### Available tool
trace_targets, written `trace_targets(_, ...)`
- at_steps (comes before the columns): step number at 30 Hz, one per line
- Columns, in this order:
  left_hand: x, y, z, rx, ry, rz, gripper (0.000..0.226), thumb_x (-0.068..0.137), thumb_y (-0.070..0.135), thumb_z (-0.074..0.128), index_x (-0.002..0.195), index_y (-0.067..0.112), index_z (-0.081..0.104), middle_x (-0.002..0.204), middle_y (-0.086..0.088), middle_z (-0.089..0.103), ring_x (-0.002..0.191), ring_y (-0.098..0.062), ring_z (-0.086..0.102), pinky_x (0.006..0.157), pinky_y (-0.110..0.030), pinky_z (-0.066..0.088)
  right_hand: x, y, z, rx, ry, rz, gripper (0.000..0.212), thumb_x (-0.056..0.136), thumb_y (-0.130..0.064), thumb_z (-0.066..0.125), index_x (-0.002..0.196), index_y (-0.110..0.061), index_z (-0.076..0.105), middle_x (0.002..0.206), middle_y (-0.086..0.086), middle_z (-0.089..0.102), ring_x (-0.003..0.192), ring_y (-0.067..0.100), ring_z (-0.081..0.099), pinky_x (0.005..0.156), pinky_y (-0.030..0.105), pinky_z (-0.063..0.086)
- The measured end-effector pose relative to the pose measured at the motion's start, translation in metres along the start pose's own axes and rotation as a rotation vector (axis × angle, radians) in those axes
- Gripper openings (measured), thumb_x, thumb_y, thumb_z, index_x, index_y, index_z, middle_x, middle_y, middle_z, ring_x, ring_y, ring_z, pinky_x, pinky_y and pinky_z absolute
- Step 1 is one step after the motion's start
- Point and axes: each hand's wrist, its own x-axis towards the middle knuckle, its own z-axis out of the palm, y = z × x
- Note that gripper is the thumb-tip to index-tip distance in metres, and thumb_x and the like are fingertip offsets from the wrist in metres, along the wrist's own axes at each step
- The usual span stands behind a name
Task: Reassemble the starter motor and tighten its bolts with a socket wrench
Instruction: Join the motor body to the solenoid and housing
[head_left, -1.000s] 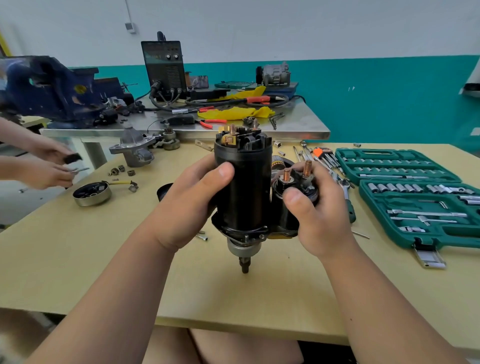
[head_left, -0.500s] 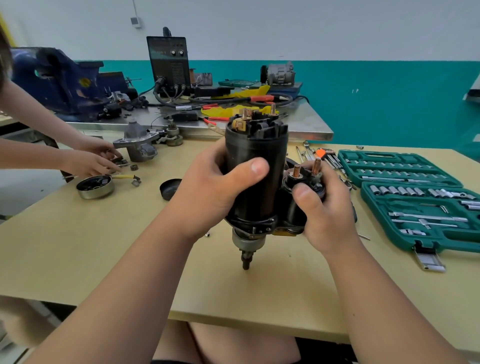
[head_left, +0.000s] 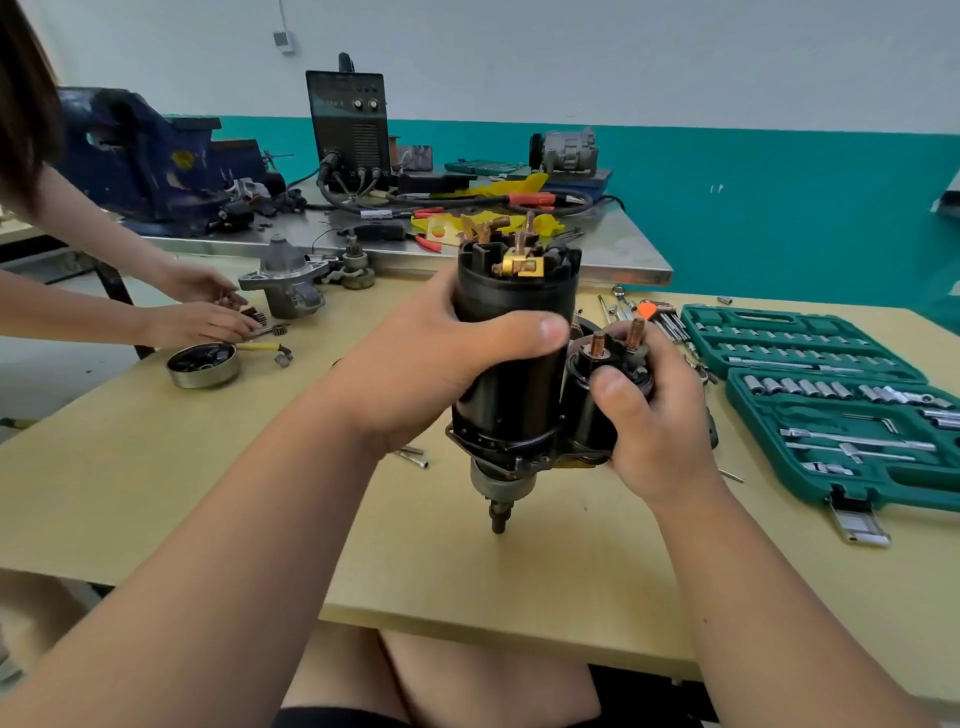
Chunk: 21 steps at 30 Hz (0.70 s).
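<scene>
**Starter motor upright in both my hands above the table**

I am sitting at a pale yellow wooden table (head_left: 156, 467), and an open green plastic socket-set case (head_left: 904, 478) is lying on it to my right, with rows of chrome sockets (head_left: 795, 387) in its trays.

I am holding the black cylindrical starter motor (head_left: 514, 384) upright in front of me, lifted clear of the tabletop. My left hand (head_left: 415, 374) is wrapping round the upper half of the body, thumb (head_left: 530, 330) lying across the front and the other fingers curling out of sight behind it. My right hand (head_left: 660, 436) is gripping the smaller black solenoid cylinder (head_left: 582, 421) fixed alongside the motor, thumb pressing against its top end and fingers curling round the far side.

On the far left, another person's hands (head_left: 202, 325) are reaching over small gears beside a grey cast-metal housing (head_left: 285, 286) and a round steel end cap (head_left: 203, 365).

The motor's brass-and-copper brush assembly (head_left: 519, 260) is standing exposed at the top, two copper studs (head_left: 597, 345) are sticking up from the solenoid, and the short dark shaft (head_left: 498, 512) is pointing down at the table.
</scene>
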Motion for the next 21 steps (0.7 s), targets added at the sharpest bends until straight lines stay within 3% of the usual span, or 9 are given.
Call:
trace_targets(2,-0.002,0.001,-0.001,0.021,-0.017,0.011,0.061,0.062,0.037,0.078,0.116,0.014,0.061,0.102,-0.003,0.072,0.101,-0.023,0.069,0.088,-0.041,0.055,0.0,0.0,0.0,0.016,0.004,-0.002,0.022,0.068,-0.045,0.061,0.089,-0.041,0.059,0.08,-0.014,0.063,0.077,0.009,0.061,0.06,0.031,0.055)
trace_targets(6,0.0,0.003,0.011,0.047,0.303,0.148,0.05,0.052,0.052,0.078,0.095,0.031,0.063,0.085,0.015,0.073,0.084,-0.005,0.071,0.07,-0.02,0.056,0.001,0.002,0.0,-0.003,-0.019,-0.028,0.021,0.07,-0.046,0.062,0.09,-0.041,0.059,0.083,-0.01,0.063,0.08,0.015,0.06,0.065,0.035,0.055)
trace_targets(8,0.002,0.004,0.015,0.046,0.371,0.169,0.044,0.059,0.051,0.079,0.093,0.032,0.06,0.079,0.022,0.071,0.078,0.002,0.069,0.063,-0.013,0.052,0.002,0.003,0.0,-0.009,-0.008,-0.031,0.019,0.07,-0.046,0.062,0.088,-0.043,0.059,0.082,-0.01,0.063,0.079,0.014,0.06,0.065,0.033,0.054)
trace_targets(10,0.0,0.002,0.02,0.018,0.359,0.141,0.03,0.075,0.042,0.077,0.095,0.03,0.058,0.076,0.022,0.07,0.073,0.005,0.068,0.057,-0.009,0.05,0.003,0.005,-0.001,-0.018,0.022,-0.025,0.02,0.069,-0.046,0.061,0.089,-0.043,0.059,0.082,-0.013,0.064,0.077,0.008,0.061,0.062,0.024,0.051)
trace_targets(13,-0.005,-0.002,0.022,-0.033,0.301,0.105,0.032,0.084,0.035,0.073,0.106,0.03,0.051,0.086,0.017,0.07,0.078,0.005,0.068,0.056,-0.01,0.051,0.004,0.005,-0.002,-0.026,0.065,-0.003,0.03,0.069,-0.047,0.06,0.096,-0.034,0.058,0.085,-0.014,0.065,0.08,0.004,0.063,0.062,0.02,0.051)
trace_targets(17,-0.006,-0.003,0.017,-0.096,0.225,0.068,0.046,0.075,0.036,0.074,0.114,0.031,0.05,0.094,0.019,0.072,0.087,0.0,0.07,0.065,-0.013,0.054,0.002,0.003,0.0,-0.015,0.035,-0.011,0.03,0.069,-0.045,0.061,0.095,-0.03,0.058,0.083,-0.013,0.064,0.079,0.007,0.062,0.06,0.025,0.052)
trace_targets(19,-0.006,-0.005,0.013,-0.129,0.2,0.037,0.051,0.07,0.031,0.08,0.115,0.025,0.056,0.098,0.01,0.074,0.092,-0.01,0.072,0.069,-0.02,0.056,0.001,0.002,0.001,-0.004,0.008,-0.015,0.03,0.07,-0.047,0.062,0.095,-0.032,0.057,0.084,-0.011,0.063,0.081,0.014,0.061,0.062,0.033,0.055)
trace_targets(21,-0.005,-0.008,0.006,-0.132,0.2,0.02,0.056,0.061,0.032,0.086,0.111,0.022,0.062,0.1,0.003,0.075,0.095,-0.016,0.073,0.073,-0.025,0.057,-0.001,0.001,0.002,-0.018,0.0,-0.044,0.029,0.07,-0.048,0.062,0.095,-0.034,0.056,0.084,-0.013,0.063,0.08,0.01,0.06,0.062,0.03,0.053)
